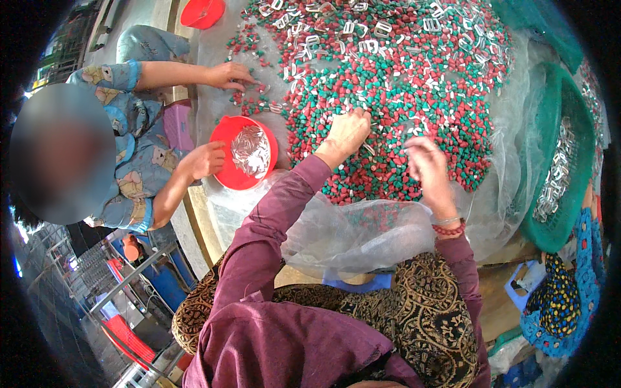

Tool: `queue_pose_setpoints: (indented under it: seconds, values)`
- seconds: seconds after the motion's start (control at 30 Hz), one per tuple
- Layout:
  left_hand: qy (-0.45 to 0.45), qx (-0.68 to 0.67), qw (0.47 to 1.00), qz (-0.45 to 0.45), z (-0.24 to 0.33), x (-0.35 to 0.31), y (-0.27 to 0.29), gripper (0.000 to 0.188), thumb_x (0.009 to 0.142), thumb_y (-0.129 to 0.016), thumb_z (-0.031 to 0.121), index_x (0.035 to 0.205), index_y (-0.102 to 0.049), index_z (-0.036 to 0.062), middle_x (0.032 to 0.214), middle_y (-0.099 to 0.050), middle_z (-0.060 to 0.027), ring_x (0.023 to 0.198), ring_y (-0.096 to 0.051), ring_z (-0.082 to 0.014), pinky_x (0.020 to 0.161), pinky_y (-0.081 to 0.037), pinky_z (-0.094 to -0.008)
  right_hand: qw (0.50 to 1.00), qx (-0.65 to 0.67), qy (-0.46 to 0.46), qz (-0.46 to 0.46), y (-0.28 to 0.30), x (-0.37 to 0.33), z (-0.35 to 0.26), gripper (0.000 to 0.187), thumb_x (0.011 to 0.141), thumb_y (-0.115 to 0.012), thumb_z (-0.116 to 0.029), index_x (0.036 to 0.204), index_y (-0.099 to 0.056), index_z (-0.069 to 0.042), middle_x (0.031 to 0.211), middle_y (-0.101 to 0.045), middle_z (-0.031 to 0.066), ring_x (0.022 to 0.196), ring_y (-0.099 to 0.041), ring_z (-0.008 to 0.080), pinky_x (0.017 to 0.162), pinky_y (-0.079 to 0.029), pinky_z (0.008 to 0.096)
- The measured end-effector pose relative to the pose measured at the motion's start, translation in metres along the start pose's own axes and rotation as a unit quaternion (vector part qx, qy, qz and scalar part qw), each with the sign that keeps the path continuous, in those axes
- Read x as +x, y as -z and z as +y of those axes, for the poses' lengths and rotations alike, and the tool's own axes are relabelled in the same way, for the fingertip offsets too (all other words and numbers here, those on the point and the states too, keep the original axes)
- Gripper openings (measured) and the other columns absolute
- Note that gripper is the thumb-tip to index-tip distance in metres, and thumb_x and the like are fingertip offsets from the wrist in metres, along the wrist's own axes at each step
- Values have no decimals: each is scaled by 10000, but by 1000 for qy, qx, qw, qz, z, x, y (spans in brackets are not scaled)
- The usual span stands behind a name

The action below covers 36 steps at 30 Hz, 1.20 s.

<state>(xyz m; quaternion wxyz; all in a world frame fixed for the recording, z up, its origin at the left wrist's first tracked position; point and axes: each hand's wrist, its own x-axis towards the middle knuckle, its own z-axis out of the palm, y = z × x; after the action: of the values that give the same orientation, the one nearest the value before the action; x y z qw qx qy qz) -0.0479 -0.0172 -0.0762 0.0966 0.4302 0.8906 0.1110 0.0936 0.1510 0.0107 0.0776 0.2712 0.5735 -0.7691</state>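
Observation:
A wide heap of small red and green cone-like pieces (pixel 388 90) lies before me, with small pale slivers scattered through it. Pale, buckle-shaped parts (pixel 383 29) rest on its far side. My left hand (pixel 350 130) is closed, fingertips down at the middle of the heap; whatever they may pinch is hidden. To its right, my right hand (pixel 428 169) hovers over or touches the near right part of the heap, its fingers bent and smeared by motion. A translucent mesh sheet (pixel 323 233) spreads under the heap and bunches up near my lap.
At left, a co-worker's hand (pixel 208 160) is at the rim of a red bowl (pixel 223 171) holding pale slivers; their other hand (pixel 229 75) reaches the heap's edge. A second red bowl (pixel 202 13) stands farther off. A green basket (pixel 569 194) at right holds pale buckle-shaped parts.

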Motion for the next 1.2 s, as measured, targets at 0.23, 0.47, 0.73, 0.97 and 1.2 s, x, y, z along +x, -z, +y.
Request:
queue_pose_setpoints:
  seconds: [0.23, 0.47, 0.73, 0.97, 1.2]
  values:
    - [190, -840, 508, 29, -16, -16, 68, 154, 818, -561, 196, 907, -528, 75, 689, -413, 4, 542, -397, -113, 413, -303, -219, 731, -636, 241, -59, -41, 44, 55, 303, 823, -586, -106, 1077, -470, 11, 829, -587, 136, 746, -617, 291, 608, -481, 403]
    - [144, -851, 505, -6, -26, 4, 87, 226, 808, -559, 222, 929, -559, 31, 705, -453, -15, 573, -420, -111, 396, -299, -216, 805, -571, 151, -52, -15, 43, 48, 112, 891, -503, -107, 906, -530, 1, 641, -599, 125, 614, -635, 251, 527, -477, 359]
    - [140, -24, 990, 5, -25, 44, 22, 241, 769, -679, 222, 933, -642, 48, 855, -644, -152, 781, -643, -329, 658, -523, -427, 949, 271, 35, -154, 56, -13, -7, 169, 899, -454, -183, 764, -443, -82, 609, -434, 7, 488, -367, 81, 416, -259, 218]
    - [69, -51, 995, -48, -10, 38, 10, 201, 767, -652, 211, 878, -661, 44, 796, -654, -152, 708, -651, -313, 637, -517, -444, 988, -153, 6, 16, 70, 42, -9, 235, 924, -545, -269, 797, -576, -75, 589, -501, -1, 467, -454, 117, 403, -297, 246]
    - [192, -367, 909, -46, 15, -14, 44, 322, 748, -740, 283, 869, -667, -7, 628, -606, -92, 559, -581, -178, 547, -451, -334, 712, -637, 285, 83, 60, 87, 18, 201, 822, -550, -87, 1008, -603, -36, 748, -594, 125, 763, -615, 306, 625, -477, 420]
